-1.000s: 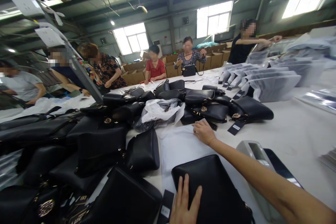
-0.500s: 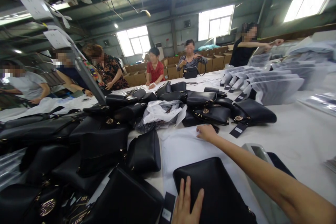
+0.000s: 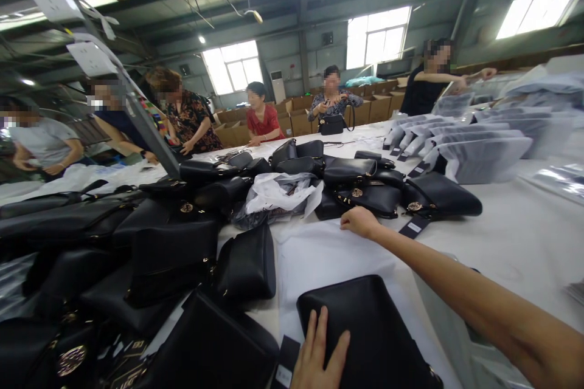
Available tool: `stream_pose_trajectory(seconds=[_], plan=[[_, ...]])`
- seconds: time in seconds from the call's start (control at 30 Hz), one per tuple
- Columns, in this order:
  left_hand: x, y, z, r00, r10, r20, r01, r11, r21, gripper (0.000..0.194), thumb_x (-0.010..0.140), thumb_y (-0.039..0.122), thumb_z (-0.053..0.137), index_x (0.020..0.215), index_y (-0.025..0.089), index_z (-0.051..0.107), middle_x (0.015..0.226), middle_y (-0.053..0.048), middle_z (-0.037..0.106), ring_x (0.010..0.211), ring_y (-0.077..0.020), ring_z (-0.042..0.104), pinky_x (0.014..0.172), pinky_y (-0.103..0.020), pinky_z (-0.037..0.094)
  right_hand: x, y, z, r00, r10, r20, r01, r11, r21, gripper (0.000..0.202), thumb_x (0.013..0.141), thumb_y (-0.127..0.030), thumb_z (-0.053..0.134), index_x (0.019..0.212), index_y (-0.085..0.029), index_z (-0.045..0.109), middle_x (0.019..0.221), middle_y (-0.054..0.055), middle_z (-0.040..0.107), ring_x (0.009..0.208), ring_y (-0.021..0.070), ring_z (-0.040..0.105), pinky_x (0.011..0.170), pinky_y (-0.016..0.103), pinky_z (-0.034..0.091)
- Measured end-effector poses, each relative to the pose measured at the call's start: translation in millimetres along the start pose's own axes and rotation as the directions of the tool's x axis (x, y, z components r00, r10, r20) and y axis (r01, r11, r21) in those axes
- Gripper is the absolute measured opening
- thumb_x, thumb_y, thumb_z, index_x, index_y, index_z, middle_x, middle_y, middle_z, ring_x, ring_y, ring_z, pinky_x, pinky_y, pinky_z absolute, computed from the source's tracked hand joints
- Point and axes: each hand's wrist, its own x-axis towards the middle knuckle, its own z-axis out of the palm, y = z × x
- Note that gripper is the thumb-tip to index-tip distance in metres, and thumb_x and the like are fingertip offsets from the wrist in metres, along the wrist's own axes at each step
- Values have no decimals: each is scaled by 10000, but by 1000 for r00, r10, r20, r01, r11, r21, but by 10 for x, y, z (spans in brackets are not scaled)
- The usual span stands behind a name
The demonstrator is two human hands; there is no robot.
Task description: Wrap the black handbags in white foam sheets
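Note:
A black bag (image 3: 378, 328) lies flat on white sheet material (image 3: 314, 252) at the bottom centre. My left hand (image 3: 322, 349) rests on its left part with the fingers spread. A black tag with a white label (image 3: 286, 364) sits just left of that hand. Beyond the bag, my right hand (image 3: 359, 222) is closed at the far edge of the white sheet, its fingertips pinching that edge. The forearm reaches in from the lower right.
Many black bags (image 3: 173, 261) cover the left and middle of the table. Wrapped bags (image 3: 479, 149) stand in a row at the right back. A crumpled plastic bag (image 3: 278, 197) lies in the middle. Several people stand across the table, before cardboard boxes (image 3: 296, 118).
Both hands keep nearly the same places. The view has shifted slightly. Across the table, the person in red has leaned to the left.

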Motion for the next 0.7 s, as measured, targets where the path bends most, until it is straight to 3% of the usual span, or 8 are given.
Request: stream_pose_trajectory(seconds=[0.1, 0.23, 0.3, 0.4, 0.53, 0.63, 0.7], plan=[[156, -130, -314, 987, 87, 137, -60, 980, -189, 773, 754, 385, 784, 1443, 355, 433, 1476, -82, 467, 1308, -315, 498, 975, -399, 543, -17, 22, 26, 998, -52, -34, 51, 999, -11, 164, 848, -267, 622, 844, -260, 786, 836, 30, 765, 818, 226, 694, 698, 280, 464], [629, -183, -755, 971, -191, 141, 219, 950, -223, 480, 920, 351, 580, 1391, 289, 510, 1398, -50, 572, 1264, -232, 564, 1037, -385, 499, -40, 46, 74, 986, -141, -94, 140, 990, -18, 233, 886, -208, 558, 855, -262, 783, 869, 33, 768, 805, 217, 702, 743, 300, 482], [985, -211, -832, 967, -236, 99, 252, 946, -202, 426, 946, 300, 527, 1369, 257, 533, 1396, -62, 576, 1277, -231, 553, 1068, -404, 472, -54, 54, 93, 971, -192, -142, 191, 981, -20, 247, 901, -187, 544, 895, -270, 776, 1043, 30, 753, 897, 213, 700, 833, 327, 480], [1582, -337, -746, 981, -186, 53, 191, 973, -126, 453, 942, 207, 510, 1396, 201, 501, 1420, -97, 550, 1301, -230, 527, 1073, -382, 462, -96, 61, 97, 943, -241, -231, 241, 970, -31, 252, 930, -183, 526, 1006, -268, 751, 1292, 46, 647, 1076, 226, 652, 994, 404, 418], [2247, -562, -516, 996, -57, 68, 59, 998, -28, 569, 882, 181, 617, 1427, 175, 453, 1496, -127, 451, 1374, -247, 429, 1122, -370, 388, -190, 78, 73, 891, -312, -330, 313, 948, -52, 247, 954, -201, 529, 1105, -280, 708, 1360, 47, 596, 1174, 216, 598, 1091, 443, 336], [2494, -662, -412, 991, 21, 128, -21, 1000, -2, 372, 861, 249, 673, 1229, 233, 627, 1324, -66, 617, 1242, -220, 557, 1077, -343, 417, -265, 107, 59, 827, -361, -431, 377, 925, -51, 222, 954, -201, 541, 1079, -279, 708, 1290, 39, 647, 1110, 205, 635, 1073, 445, 362], [2533, -703, -380, 986, 32, 165, -38, 999, 33, 192, 867, 287, 669, 1051, 238, 696, 1118, -43, 707, 1071, -213, 649, 981, -333, 476, -306, 129, 52, 814, -348, -465, 380, 925, -27, 192, 943, -194, 561, 1016, -274, 720, 1180, 23, 705, 1029, 195, 669, 1048, 437, 389]])
